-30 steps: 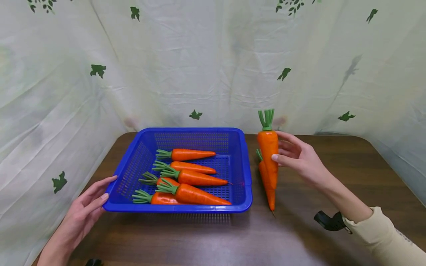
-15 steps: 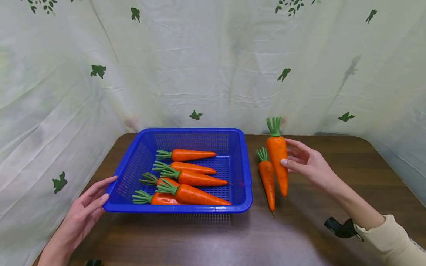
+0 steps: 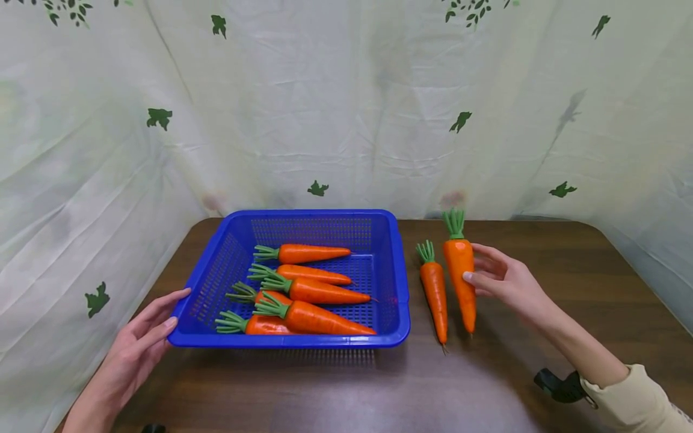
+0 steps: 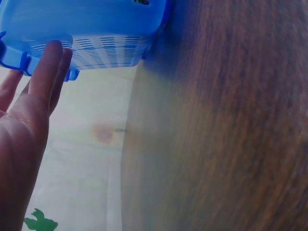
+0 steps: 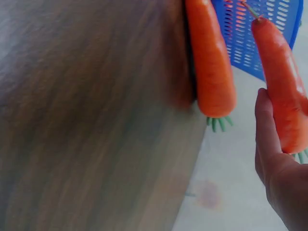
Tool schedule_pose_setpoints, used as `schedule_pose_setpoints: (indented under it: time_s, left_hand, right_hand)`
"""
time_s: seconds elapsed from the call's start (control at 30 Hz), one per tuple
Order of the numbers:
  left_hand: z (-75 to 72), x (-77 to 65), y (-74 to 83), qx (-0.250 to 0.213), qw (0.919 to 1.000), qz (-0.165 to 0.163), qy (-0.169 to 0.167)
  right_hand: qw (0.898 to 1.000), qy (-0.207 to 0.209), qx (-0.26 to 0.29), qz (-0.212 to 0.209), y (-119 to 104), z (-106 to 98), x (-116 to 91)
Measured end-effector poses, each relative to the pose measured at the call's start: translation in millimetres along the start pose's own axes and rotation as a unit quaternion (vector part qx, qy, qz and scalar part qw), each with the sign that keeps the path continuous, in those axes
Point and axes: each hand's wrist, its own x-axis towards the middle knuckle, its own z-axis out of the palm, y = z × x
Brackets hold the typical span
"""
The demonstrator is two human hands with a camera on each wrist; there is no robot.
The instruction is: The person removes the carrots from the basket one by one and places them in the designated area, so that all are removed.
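My right hand (image 3: 511,282) pinches an orange carrot (image 3: 460,282) with green stem stubs, thumb on its near side. The carrot slants tip downward, and the right wrist view shows it apart from the table. Just left of it, a second carrot (image 3: 434,300) lies on the table. My left hand (image 3: 135,346) touches the left rim of a blue plastic basket (image 3: 289,340) with thumb and fingertips. In the left wrist view, its straight fingers (image 4: 47,72) lie against the basket's outer wall. Several carrots (image 3: 319,291) lie inside the basket, stems to the left.
Everything stands on a dark brown wooden table (image 3: 541,252). A pale cloth (image 3: 352,120) with green leaf shapes hangs behind and along both sides. A black strap piece (image 3: 560,385) sits at my right wrist, by a beige sleeve (image 3: 628,397).
My right hand has carried its carrot right and down, away from the carrot on the table, which it covered in part before. The left hand and basket have stayed still.
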Motion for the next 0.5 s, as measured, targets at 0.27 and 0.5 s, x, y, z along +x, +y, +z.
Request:
schedule_pose_setpoints:
  time_s: [0.27,0.5]
  left_hand:
    - [0.5,0.5,1.0,0.001,1.0000,-0.005,0.004]
    - [1.1,0.0,1.3,-0.003,1.0000,-0.006,0.004]
  right_hand:
    - [0.999,0.001,-0.024,0.043,12,-5,-1]
    - [0.998,-0.003,-0.026,0.061,23,-5,1]
